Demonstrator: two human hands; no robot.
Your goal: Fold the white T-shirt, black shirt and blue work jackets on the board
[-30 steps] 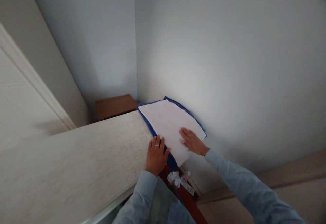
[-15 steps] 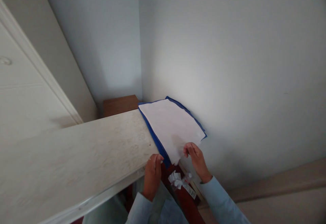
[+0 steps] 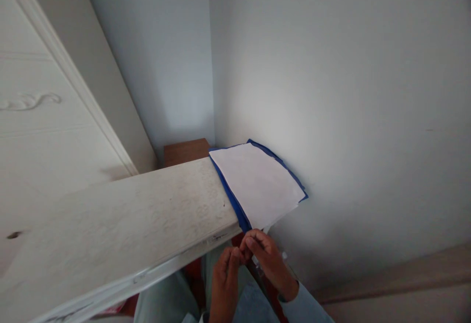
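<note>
Both hands are low in the view and close together, raised in front of the body. The left hand (image 3: 225, 274) points up, its back to the camera, fingers curled loosely inward. The right hand (image 3: 268, 260) comes in from the right, fingers bent and turned toward the left. Their fingertips meet or nearly meet; whether anything is pinched between them cannot be made out. A light blue sleeve (image 3: 305, 306) covers the right forearm to the wrist.

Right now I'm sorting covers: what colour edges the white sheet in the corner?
Blue: blue border around flat white sheet, head view.
</note>
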